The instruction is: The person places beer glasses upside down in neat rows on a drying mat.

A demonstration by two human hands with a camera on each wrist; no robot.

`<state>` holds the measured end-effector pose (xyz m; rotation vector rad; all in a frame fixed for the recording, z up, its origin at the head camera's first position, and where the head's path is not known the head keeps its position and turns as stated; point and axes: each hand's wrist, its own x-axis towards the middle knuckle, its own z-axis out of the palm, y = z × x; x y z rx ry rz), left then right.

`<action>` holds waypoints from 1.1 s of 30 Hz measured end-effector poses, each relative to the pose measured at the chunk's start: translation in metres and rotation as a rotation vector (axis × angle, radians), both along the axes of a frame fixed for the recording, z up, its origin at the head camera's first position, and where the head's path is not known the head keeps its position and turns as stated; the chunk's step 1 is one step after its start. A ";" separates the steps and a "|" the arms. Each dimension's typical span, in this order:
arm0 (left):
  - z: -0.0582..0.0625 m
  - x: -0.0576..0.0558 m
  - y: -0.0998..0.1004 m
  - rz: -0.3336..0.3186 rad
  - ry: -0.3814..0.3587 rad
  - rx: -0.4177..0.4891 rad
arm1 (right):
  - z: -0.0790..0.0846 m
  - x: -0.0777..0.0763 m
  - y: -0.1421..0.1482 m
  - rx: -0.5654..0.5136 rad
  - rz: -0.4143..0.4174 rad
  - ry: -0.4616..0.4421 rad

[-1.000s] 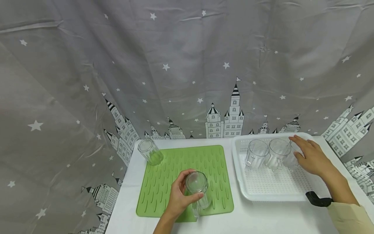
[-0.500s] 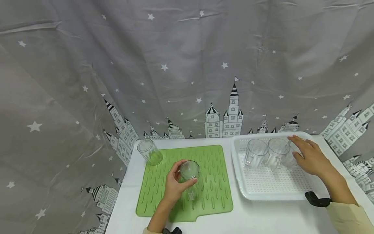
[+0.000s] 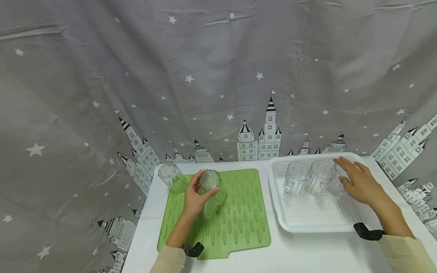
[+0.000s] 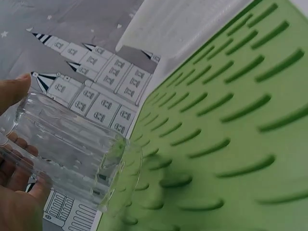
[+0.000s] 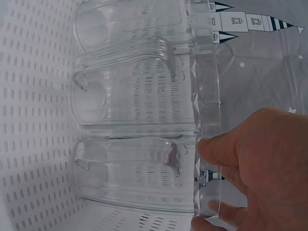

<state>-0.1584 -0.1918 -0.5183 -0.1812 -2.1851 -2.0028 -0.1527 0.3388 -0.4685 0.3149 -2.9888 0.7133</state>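
In the head view, my left hand (image 3: 194,197) grips a clear glass mug (image 3: 210,180) over the back left part of a green ridged mat (image 3: 239,220). Thumb and fingers wrap its base end, and the mouth points down close over the mat in the left wrist view. At the mat's back left corner stands another clear glass (image 3: 173,178). My right hand (image 3: 363,185) holds the rim of the rightmost glass mug (image 5: 134,173) in a white basket (image 3: 285,223), thumb on one side and fingers on the other. Two more glass mugs (image 3: 296,180) stand beside it, mouths up.
The mat and basket lie side by side on a white table (image 3: 246,261). A grey curtain (image 3: 211,94) printed with stars and castles hangs behind and to the sides. The basket's raised wall lies between the mat and the mugs.
My left hand has carried its mug from the mat's front middle to the back left, nearer the standing glass. My right hand stays at the rightmost mug.
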 end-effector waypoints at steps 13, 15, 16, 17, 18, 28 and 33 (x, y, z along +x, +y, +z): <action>0.015 -0.026 -0.015 0.005 0.010 -0.055 | -0.004 0.001 -0.004 -0.004 -0.017 -0.006; 0.014 -0.030 -0.016 -0.004 0.029 -0.078 | -0.004 0.002 -0.004 -0.004 -0.021 -0.003; 0.013 -0.032 -0.016 -0.009 0.037 -0.086 | -0.004 0.002 -0.004 -0.004 -0.024 -0.002; 0.012 -0.034 -0.017 -0.016 0.047 -0.097 | -0.003 0.002 -0.004 -0.004 -0.025 0.000; 0.011 -0.035 -0.017 -0.023 0.054 -0.106 | -0.003 0.002 -0.004 -0.003 -0.027 0.001; 0.008 -0.046 -0.013 -0.038 0.021 -0.136 | -0.003 0.005 -0.002 0.000 -0.030 0.016; 0.009 -0.053 -0.015 -0.048 -0.016 -0.124 | -0.004 0.005 -0.001 -0.003 -0.034 0.016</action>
